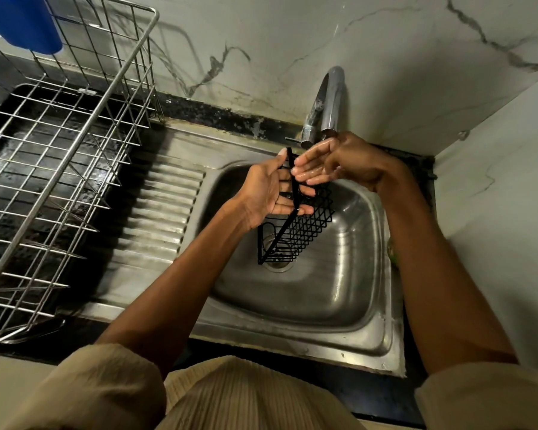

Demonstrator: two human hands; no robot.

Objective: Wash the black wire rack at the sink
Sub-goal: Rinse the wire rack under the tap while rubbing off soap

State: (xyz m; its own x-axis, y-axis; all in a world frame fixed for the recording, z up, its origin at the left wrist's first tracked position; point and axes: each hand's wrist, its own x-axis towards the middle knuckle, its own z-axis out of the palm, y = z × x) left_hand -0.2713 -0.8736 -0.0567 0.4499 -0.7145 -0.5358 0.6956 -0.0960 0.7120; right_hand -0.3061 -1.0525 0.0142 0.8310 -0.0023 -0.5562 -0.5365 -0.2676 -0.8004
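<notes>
counter: black (wet) | on it: silver wire dish rack

A wire rack hangs over the sink, between two hands, below the tap; a drying basket stands to the left.

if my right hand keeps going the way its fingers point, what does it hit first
Most likely the black wire rack: the right hand points its straight, wet fingers left at the rack's upper frame, which the left hand holds over the sink. They look almost touching; depth is unclear.
</notes>
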